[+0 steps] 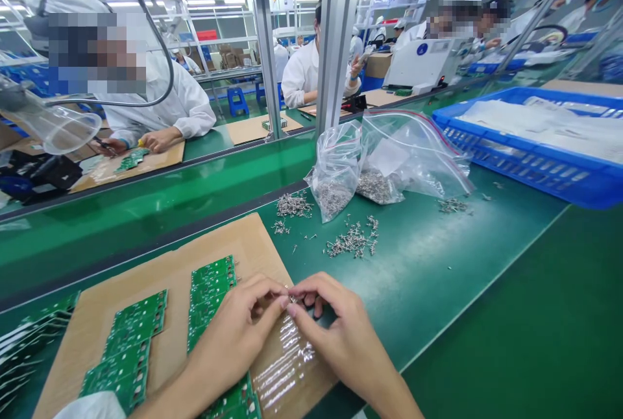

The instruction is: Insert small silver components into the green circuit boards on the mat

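Note:
My left hand (238,328) and my right hand (343,325) meet over the right edge of a tape-covered cardboard sheet (248,237). Thumbs and forefingers are pinched together around small metal pieces (293,299), whose exact shape is mostly hidden by the fingertips. Under and beside my left forearm lies a row of green circuit boards (211,283), partly covered by the arm. Further left on the cardboard is a second row of circuit boards (134,318). Beyond my hands, loose piles of small silvery metal pieces (353,242) are spread on the green table.
Clear zip bags (335,166) of metal pieces stand behind the piles. A blue basket (530,163) with white packets sits at the right. More boards (29,341) are stacked at the left edge. A metal post (338,43) rises ahead; a co-worker (170,91) handles a board across the line.

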`<state>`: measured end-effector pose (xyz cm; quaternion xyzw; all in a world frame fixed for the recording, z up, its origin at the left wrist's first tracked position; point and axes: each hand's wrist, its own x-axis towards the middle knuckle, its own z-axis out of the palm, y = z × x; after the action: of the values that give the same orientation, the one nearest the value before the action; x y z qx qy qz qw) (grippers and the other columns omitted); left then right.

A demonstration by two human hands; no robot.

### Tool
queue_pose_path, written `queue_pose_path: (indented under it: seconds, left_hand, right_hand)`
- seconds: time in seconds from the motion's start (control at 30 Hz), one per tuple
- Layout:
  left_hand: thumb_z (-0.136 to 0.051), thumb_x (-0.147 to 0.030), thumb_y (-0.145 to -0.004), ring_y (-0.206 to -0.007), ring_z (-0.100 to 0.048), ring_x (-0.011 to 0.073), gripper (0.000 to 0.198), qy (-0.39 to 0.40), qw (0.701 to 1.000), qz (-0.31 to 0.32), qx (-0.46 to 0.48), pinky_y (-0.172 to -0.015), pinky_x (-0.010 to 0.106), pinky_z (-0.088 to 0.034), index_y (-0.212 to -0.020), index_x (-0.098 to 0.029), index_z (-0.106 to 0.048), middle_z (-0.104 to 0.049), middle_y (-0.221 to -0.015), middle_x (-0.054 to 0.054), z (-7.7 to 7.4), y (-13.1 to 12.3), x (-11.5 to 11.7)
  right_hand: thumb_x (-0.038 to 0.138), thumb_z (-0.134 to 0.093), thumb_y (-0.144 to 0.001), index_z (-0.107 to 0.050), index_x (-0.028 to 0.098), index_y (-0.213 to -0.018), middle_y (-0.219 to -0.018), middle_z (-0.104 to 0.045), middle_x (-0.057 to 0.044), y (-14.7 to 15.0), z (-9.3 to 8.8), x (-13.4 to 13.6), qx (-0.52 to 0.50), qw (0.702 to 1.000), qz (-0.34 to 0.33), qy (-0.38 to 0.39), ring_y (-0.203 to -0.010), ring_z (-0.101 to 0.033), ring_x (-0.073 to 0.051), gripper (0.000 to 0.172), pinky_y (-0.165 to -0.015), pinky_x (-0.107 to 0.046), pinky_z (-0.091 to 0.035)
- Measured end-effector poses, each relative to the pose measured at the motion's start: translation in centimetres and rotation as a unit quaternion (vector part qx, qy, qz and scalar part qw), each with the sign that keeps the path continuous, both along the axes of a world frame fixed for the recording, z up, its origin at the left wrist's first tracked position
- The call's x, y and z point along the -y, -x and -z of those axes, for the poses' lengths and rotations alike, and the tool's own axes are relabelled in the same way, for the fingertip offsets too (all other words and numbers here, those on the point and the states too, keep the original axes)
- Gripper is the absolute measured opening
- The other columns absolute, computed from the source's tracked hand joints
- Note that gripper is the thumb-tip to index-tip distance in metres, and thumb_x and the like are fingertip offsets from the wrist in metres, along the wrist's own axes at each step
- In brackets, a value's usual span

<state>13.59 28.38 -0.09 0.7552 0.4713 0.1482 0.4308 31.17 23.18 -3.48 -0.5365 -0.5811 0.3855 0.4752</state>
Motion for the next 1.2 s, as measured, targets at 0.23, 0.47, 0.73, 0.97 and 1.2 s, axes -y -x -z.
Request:
queue_pose_path:
  seconds: [0.23, 0.47, 0.73, 0.97, 1.2]
  left_hand:
    - [-0.048, -0.047, -0.099, -0.092, -0.06, 0.0204, 0.03, 0.0, 1.0, 0.006, -0.013, -0.082, 0.034, -0.044, -0.117, -0.031, -0.065, -0.069, -0.112, 0.001, -0.3, 0.0, 0.4]
    - [-0.054, -0.041, -0.097, -0.107, -0.061, 0.0226, 0.018, -0.048, 0.998, 0.035, -0.027, -0.094, 0.037, -0.043, -0.105, -0.032, -0.067, -0.071, -0.114, 0.0, -0.4, -0.2, 1.0]
    - [-0.059, -0.048, -0.092, -0.089, -0.063, 0.0199, 0.029, 0.139, 0.987, -0.008, 0.086, -0.084, 0.033, -0.045, -0.095, -0.023, -0.072, -0.073, -0.093, 0.002, -0.4, -1.1, -0.5]
    - [-0.067, -0.061, -0.082, -0.071, -0.051, 0.0132, 0.043, 0.284, 0.946, -0.058, 0.146, -0.067, 0.027, -0.038, -0.09, -0.019, -0.062, -0.063, -0.078, 0.0, -0.4, -2.1, -0.8]
    - [-0.071, -0.064, -0.078, -0.07, -0.047, 0.0128, 0.046, 0.294, 0.95, -0.017, 0.1, -0.066, 0.026, -0.038, -0.093, -0.021, -0.062, -0.055, -0.074, -0.004, -0.8, -1.9, -0.8]
  right_hand:
    - [0.027, -0.065, -0.092, -0.072, 0.022, -0.09, -0.082, -0.07, -0.001, 0.2, 0.2, -0.2, -0.033, 0.999, 0.009, 0.021, -0.073, -0.059, -0.015, 0.009, -0.068, -0.026, -0.045]
    - [0.035, -0.064, -0.094, -0.07, 0.02, -0.087, -0.081, -0.07, -0.002, 0.0, 0.3, -0.1, -0.108, 0.992, -0.016, 0.067, -0.075, -0.061, -0.017, 0.018, -0.069, -0.027, -0.048]
    - [0.025, -0.053, -0.101, -0.066, 0.023, -0.095, -0.093, -0.07, -0.003, -1.8, 0.3, 0.2, 0.058, 0.994, -0.045, -0.079, -0.087, -0.061, -0.019, 0.015, -0.077, -0.031, -0.048]
    - [0.018, -0.048, -0.101, -0.067, 0.024, -0.097, -0.098, -0.071, -0.006, -2.1, 0.7, 0.4, 0.104, 0.983, -0.032, -0.147, -0.09, -0.062, -0.022, 0.02, -0.081, -0.036, -0.051]
    - [0.037, -0.06, -0.096, -0.067, 0.021, -0.091, -0.096, -0.074, -0.005, -2.8, 1.0, 0.7, -0.077, 0.996, 0.027, 0.038, -0.083, -0.067, -0.019, 0.018, -0.073, -0.029, -0.053]
